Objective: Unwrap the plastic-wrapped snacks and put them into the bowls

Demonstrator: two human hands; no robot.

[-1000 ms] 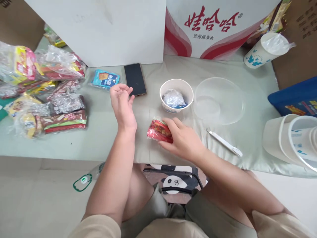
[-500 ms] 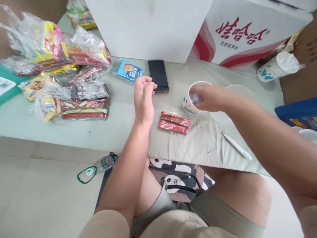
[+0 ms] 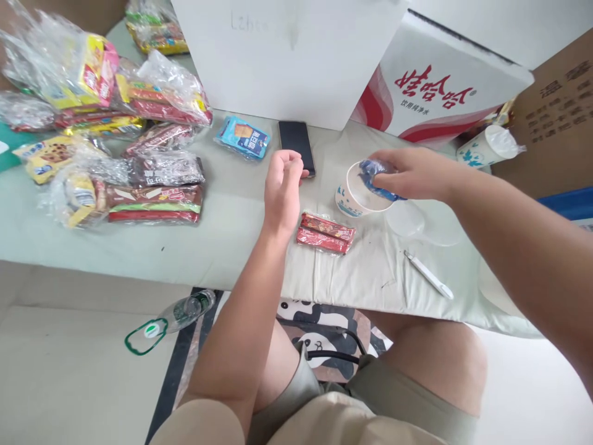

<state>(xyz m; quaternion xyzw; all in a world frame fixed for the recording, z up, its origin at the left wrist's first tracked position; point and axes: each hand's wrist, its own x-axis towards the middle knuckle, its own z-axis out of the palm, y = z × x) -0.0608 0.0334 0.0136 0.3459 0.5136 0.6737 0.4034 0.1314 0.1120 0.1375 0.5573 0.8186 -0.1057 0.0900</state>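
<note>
My right hand [image 3: 407, 173] grips a crinkled blue plastic packet [image 3: 373, 173] at the mouth of a white paper cup [image 3: 356, 201] with blue-green leaf prints. Part of the packet is still inside the rim, and my fingers cover some of it. Just in front of a black phone [image 3: 296, 139], my left hand [image 3: 283, 191] hovers with loosely bent fingers and nothing visible in it. Between the two hands, on the cloth, lies a pair of red wrapped snack bars [image 3: 325, 233]. A clear round lid [image 3: 405, 219] rests beside the cup.
Wrapped snacks [image 3: 152, 201] are heaped at left. A blue biscuit packet [image 3: 243, 137] lies by the phone. White cartons [image 3: 287, 68] stand behind. At right are a white-handled cutter [image 3: 428, 275] and another paper cup [image 3: 486, 147]. A plastic bottle [image 3: 185, 312] lies on the floor.
My right hand has risen from deep in the cup, bringing the blue packet up to the rim. The left hand's fingers have curled slightly. The camera view has shifted a little.
</note>
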